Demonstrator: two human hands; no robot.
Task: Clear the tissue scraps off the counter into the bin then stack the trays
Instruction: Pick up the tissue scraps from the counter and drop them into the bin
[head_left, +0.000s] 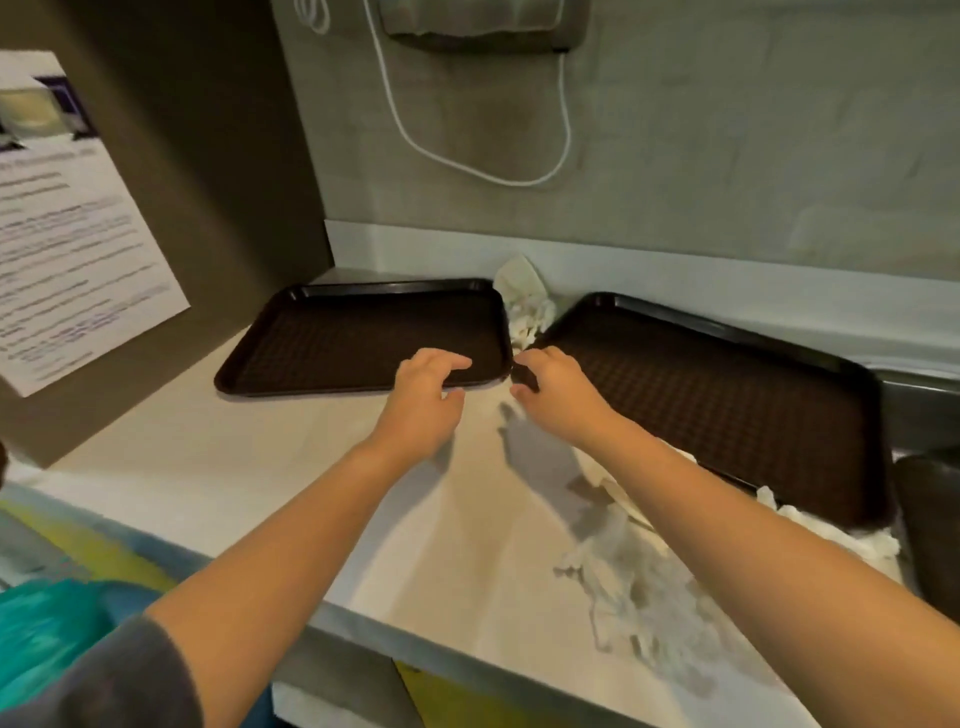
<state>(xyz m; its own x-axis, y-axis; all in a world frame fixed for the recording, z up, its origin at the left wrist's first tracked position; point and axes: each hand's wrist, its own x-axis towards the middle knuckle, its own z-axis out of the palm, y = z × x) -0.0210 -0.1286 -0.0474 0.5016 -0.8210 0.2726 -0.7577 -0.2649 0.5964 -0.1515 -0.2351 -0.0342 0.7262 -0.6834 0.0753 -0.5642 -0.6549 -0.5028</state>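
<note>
Plainly, both hands sit at the gap between two trays.
Left tray (363, 338) lies long-axis sideways, left hand (423, 382) curled on its near-right corner; right hand (553, 384) grips right tray (727, 405)'s corner; tissue scraps (524, 312) just beyond.

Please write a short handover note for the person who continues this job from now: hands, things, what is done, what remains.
Left hand: fingers curled over the near right corner of the left tray.
Right hand: at the near left corner of the right tray; grip unclear.
Trays lie side by side, not stacked.
Tissue scraps: a wad between the trays at the wall, a pile at the counter's front edge, more beside the right tray.
Done: nothing visible. Left: bin the scraps, stack the trays.
</note>
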